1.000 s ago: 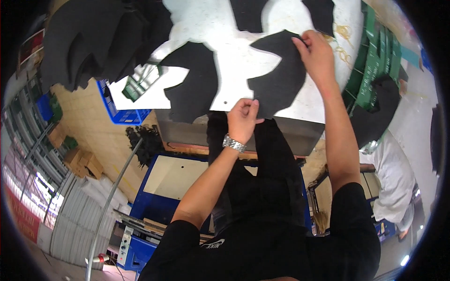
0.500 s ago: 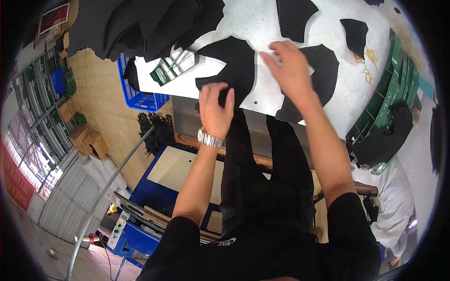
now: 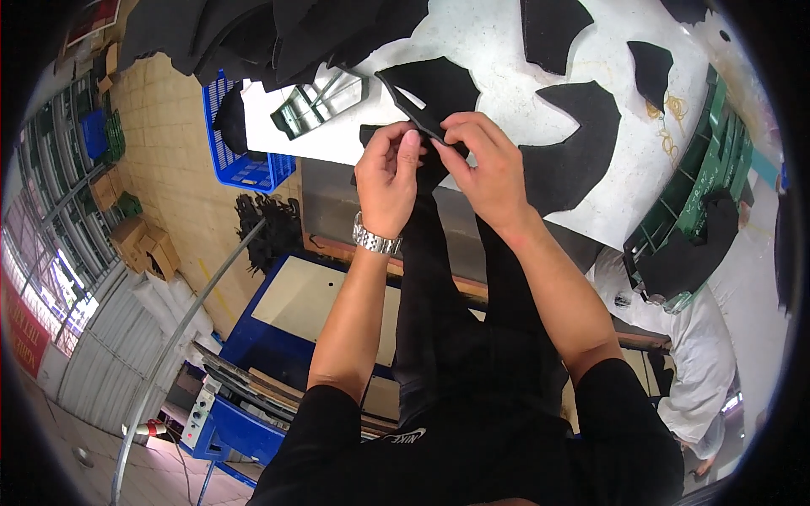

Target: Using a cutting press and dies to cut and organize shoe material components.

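A black cut sheet piece (image 3: 447, 84) with a curved outline is partly lifted off the white tabletop, one edge folded up toward me. My right hand (image 3: 489, 169) pinches that raised edge between thumb and fingers. Close beside it, my left hand (image 3: 388, 177) is closed at the same edge, its fingers curled and thumb up; part of its grip is hidden. A silver watch (image 3: 377, 235) circles my left wrist. To the right of my hands, another black curved piece (image 3: 582, 143) lies flat on the white table (image 3: 506, 93).
Large black sheets (image 3: 253, 42) are heaped at the far left. Near them sits a metal frame-like tool (image 3: 321, 103), with a blue basket (image 3: 253, 173) beside the table. Smaller black pieces (image 3: 651, 72) and yellow bands (image 3: 666, 126) lie right, by a green crate (image 3: 704, 169).
Both hands, apart before, have come together at the black piece. The right hand moved left and nearer me; the piece's edge, flat earlier, is now raised and folded.
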`<state>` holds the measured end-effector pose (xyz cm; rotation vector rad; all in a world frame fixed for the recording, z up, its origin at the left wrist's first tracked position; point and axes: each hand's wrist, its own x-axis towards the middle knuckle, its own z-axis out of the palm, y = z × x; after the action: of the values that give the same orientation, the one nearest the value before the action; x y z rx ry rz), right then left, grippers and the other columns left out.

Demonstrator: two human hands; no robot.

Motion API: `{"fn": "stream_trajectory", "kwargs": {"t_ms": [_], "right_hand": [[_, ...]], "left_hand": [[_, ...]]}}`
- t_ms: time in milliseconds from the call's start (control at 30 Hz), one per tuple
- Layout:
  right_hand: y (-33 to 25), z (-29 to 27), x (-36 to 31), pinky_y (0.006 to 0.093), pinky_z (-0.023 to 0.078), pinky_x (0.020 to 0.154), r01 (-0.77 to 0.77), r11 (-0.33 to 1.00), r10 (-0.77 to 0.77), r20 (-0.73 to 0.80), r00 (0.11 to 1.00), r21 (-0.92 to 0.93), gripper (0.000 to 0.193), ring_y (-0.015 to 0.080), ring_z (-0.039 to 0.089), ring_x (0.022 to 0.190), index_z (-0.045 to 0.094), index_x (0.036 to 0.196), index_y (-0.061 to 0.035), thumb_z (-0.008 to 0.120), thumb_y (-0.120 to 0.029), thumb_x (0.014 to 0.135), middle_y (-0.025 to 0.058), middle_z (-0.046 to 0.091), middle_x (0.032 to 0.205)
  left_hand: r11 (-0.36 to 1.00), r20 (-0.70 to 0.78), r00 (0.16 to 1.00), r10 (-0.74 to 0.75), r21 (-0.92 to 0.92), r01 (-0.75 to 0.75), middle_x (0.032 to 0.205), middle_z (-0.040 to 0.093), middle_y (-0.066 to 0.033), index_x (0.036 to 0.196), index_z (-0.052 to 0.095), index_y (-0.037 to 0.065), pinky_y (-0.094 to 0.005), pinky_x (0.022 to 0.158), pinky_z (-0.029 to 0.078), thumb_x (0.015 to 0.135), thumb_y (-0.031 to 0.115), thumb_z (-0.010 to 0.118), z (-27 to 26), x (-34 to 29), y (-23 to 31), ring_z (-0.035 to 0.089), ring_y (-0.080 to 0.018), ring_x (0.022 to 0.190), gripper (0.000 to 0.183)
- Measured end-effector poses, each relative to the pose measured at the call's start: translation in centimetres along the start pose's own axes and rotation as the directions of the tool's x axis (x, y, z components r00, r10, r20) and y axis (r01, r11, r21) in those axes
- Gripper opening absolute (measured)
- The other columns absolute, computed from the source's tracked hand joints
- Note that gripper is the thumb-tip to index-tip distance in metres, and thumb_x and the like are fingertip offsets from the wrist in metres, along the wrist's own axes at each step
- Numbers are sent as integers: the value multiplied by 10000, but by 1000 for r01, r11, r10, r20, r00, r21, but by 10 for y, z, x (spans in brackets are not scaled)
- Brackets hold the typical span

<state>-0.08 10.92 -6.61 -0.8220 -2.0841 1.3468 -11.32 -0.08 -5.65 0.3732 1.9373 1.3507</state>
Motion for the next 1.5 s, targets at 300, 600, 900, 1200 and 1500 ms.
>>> {"fn": "stream_trajectory", "kwargs": {"t_ms": [300, 600, 900, 1200, 1500], "right_hand": [[-8, -18, 13, 299, 571, 712, -153, 971, 125, 159, 979, 181, 125, 216, 718, 816, 691, 973, -3, 742, -60, 874, 91, 711, 968], [-1, -29, 30, 288, 585, 715, -322, 939, 260, 364, 895, 121, 140, 186, 726, 774, 736, 1002, 22, 698, -90, 926, 102, 732, 926], [5, -28, 33, 337, 555, 690, -162, 987, 159, 369, 916, -25, 133, 233, 701, 743, 743, 943, -1, 701, -115, 890, 106, 725, 895], [16, -25, 31, 293, 551, 674, -231, 964, 182, 304, 935, 131, 113, 187, 688, 713, 705, 890, 10, 706, -79, 820, 100, 713, 847], [19, -26, 32, 274, 570, 714, -472, 831, 359, 362, 860, 295, 106, 133, 700, 766, 698, 917, 6, 719, -92, 883, 64, 727, 889]], "left_hand": [[995, 7, 999, -49, -81, 50, 963, 711, -65, 1062, 672, -60, -220, 767, 557, 987, 60, 699, 4, 0, 17, 680, -91, 845, 143], [991, 31, 997, -72, -115, 75, 942, 741, -68, 1050, 698, -59, -246, 795, 581, 976, 63, 710, 9, 5, 14, 717, -118, 875, 143], [983, 49, 998, 36, 176, -44, 940, 742, -76, 1041, 711, -59, -246, 750, 576, 962, 63, 720, 10, 7, 14, 704, -104, 839, 145], [983, -14, 999, 47, 176, -44, 900, 710, -58, 985, 672, -63, -242, 734, 577, 945, 38, 710, 18, 4, 12, 688, -97, 825, 115], [997, -34, 999, -29, -76, 27, 931, 694, -62, 1001, 628, -62, -252, 769, 599, 958, 1, 674, 16, 2, 7, 711, -114, 854, 90]]}}
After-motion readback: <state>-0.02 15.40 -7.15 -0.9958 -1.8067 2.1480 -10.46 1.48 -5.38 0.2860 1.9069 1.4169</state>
